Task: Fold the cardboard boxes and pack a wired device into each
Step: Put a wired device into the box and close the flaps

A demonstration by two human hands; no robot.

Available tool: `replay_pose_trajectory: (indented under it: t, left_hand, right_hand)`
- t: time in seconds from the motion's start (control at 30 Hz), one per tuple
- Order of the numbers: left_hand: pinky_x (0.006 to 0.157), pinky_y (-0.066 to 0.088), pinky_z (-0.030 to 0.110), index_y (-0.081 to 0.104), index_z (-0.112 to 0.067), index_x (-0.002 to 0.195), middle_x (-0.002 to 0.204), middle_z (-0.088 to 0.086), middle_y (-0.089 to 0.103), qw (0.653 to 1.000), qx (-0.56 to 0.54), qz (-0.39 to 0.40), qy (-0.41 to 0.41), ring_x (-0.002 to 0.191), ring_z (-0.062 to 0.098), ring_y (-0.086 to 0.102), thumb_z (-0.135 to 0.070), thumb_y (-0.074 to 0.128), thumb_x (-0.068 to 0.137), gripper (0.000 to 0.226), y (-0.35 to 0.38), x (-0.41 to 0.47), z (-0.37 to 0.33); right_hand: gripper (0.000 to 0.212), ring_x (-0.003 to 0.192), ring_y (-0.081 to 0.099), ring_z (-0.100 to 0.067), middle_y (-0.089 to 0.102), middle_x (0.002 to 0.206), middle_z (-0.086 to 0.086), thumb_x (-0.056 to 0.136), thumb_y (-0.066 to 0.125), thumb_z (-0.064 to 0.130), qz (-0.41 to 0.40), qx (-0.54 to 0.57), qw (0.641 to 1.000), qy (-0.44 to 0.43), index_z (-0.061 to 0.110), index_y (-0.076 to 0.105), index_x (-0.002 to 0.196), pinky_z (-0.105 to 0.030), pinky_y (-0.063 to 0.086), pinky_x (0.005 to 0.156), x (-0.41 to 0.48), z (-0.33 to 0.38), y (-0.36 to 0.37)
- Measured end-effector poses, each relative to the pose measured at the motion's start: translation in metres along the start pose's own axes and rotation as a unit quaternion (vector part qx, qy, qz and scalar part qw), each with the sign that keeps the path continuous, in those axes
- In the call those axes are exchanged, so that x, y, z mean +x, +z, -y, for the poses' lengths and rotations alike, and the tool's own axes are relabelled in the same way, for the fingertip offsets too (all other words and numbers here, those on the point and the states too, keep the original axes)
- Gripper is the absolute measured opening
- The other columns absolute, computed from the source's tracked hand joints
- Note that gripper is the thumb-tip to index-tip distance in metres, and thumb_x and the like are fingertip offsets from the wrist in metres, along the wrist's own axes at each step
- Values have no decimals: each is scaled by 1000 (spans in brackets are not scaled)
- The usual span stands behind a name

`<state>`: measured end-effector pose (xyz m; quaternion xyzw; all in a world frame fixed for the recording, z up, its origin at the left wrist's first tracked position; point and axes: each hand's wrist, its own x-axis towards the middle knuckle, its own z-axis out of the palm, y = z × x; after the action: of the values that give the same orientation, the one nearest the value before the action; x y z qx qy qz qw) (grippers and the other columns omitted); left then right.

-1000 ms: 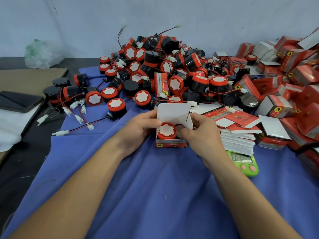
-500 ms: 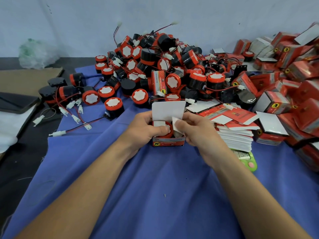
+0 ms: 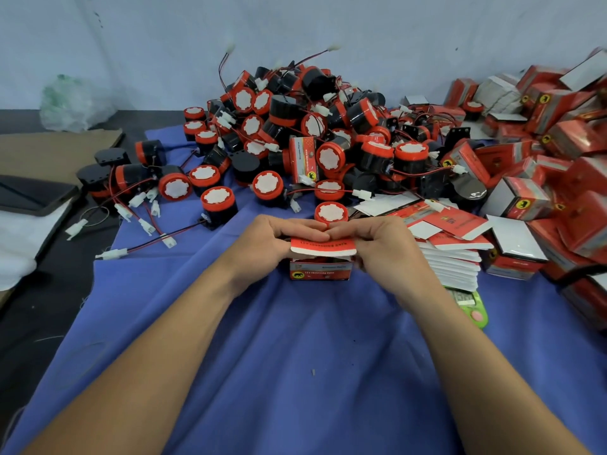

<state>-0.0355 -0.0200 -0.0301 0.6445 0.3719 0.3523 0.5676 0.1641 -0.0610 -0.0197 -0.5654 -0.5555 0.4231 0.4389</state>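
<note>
A small red cardboard box (image 3: pixel 321 270) stands on the blue cloth (image 3: pixel 295 356) in front of me. Its red top flap (image 3: pixel 323 247) is bent down over the opening, hiding the device inside. My left hand (image 3: pixel 272 243) grips the box's left side with fingers curled over the flap. My right hand (image 3: pixel 377 244) holds the right side, fingers on the flap too. A big pile of red-and-black wired devices (image 3: pixel 312 133) lies behind the box. A stack of flat unfolded boxes (image 3: pixel 450 257) sits just right of my right hand.
Packed red boxes (image 3: pixel 542 152) are heaped at the right. A green timer (image 3: pixel 471 308) lies under my right forearm. Loose devices with white connectors (image 3: pixel 141 198) spread to the left. Brown cardboard (image 3: pixel 49 152) and a white plastic bag (image 3: pixel 72 103) lie at the far left.
The white top flap stood upright with the device visible inside; now both hands have folded it down over the opening, red side up.
</note>
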Motion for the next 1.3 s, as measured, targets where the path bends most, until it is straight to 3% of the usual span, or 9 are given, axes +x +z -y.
replay_pose_trajectory:
  t: [0.1,0.2,0.3,0.37,0.63,0.77,0.93,1.1,1.3]
  left_hand:
    - [94,54,20,85,-21,103,130,-14,72,997,33,71,-24,124,4,63,5,64,68,48,-14,-1,-3]
    - [101,50,25,84,-27,109,139,-13,66,994,60,91,-19,129,5,59,-18,70,63,48,-19,-3,-2]
    - [108,51,37,80,-39,115,147,-17,57,988,130,85,12,137,4,52,-44,85,65,50,-20,-8,5]
    - [108,53,42,79,-44,113,145,-22,58,986,155,61,24,135,3,53,-43,88,68,46,-18,-9,7]
    - [106,53,41,82,-43,103,123,-18,74,985,166,-6,54,120,1,65,-40,73,83,22,-15,-8,5]
    - [103,55,38,80,-38,114,129,-16,72,988,145,38,45,123,7,65,-42,85,77,38,-18,-12,5]
    - [99,57,31,82,-40,108,124,-16,74,993,113,18,42,120,5,67,-38,81,79,29,-17,-7,4]
    - [97,57,29,82,-32,111,125,-12,74,995,86,32,41,120,9,68,-19,84,84,30,-18,-9,6]
    - [96,55,25,82,-30,111,128,-9,73,997,64,46,27,123,9,66,-20,90,76,37,-16,-12,3]
  right_hand:
    - [63,98,68,4,72,113,11,83,45,-21,66,-49,997,0,29,83,89,-13,47,56,-7,8,-10]
    - [42,124,57,4,68,130,13,88,60,5,77,-129,988,-22,36,80,109,-22,48,85,-11,8,-15]
    - [49,97,67,3,60,136,29,80,80,34,102,-221,970,-26,52,68,124,-24,51,89,-15,10,-19]
    - [54,89,68,1,62,133,29,76,85,34,87,-241,966,-34,52,68,124,-24,53,85,-16,13,-16]
    - [40,118,63,-3,65,136,18,87,79,30,97,-228,968,-36,52,71,120,-29,51,97,-15,16,-16]
    - [33,84,74,-15,77,110,0,95,70,34,102,-220,970,-34,66,68,99,-45,60,80,-16,20,-17]
    - [29,60,69,-9,77,81,7,96,68,33,67,-212,974,-48,61,70,93,-32,60,69,-16,17,-13]
    - [29,58,70,-11,68,126,21,91,76,30,67,-198,977,-43,56,72,102,-14,50,63,-17,13,-14]
    - [24,63,73,-19,61,136,20,98,65,35,67,-161,985,-7,34,75,120,-26,61,65,-19,12,-11]
